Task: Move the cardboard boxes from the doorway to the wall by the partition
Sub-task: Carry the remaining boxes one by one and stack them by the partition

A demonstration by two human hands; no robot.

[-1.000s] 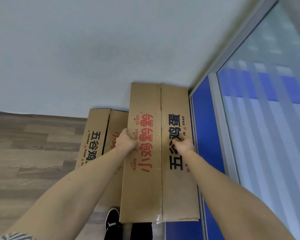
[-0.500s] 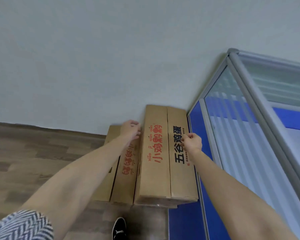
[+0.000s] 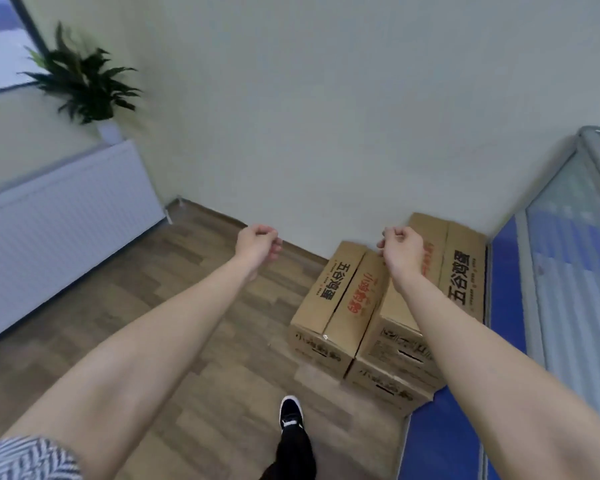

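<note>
Brown cardboard boxes with red and black printing stand on the wooden floor against the pale wall, right beside the blue partition (image 3: 506, 289). A low box (image 3: 336, 299) sits on the left. To its right, an upper box (image 3: 461, 271) rests on a lower box (image 3: 388, 386). My left hand (image 3: 257, 242) hovers over bare floor, left of the boxes, fingers curled and holding nothing. Above the stack, my right hand (image 3: 400, 242) is loosely curled too, clear of the cardboard.
A white radiator (image 3: 59, 233) runs along the left wall, with a potted plant (image 3: 84, 81) on the sill above it. The partition's frosted glass panel (image 3: 575, 258) rises on the right. My black shoe (image 3: 290, 415) is on the floor in front of the boxes.
Both hands have let go of the upper box and pulled back from it. The view has moved away from the boxes and now takes in the floor, radiator and plant.
</note>
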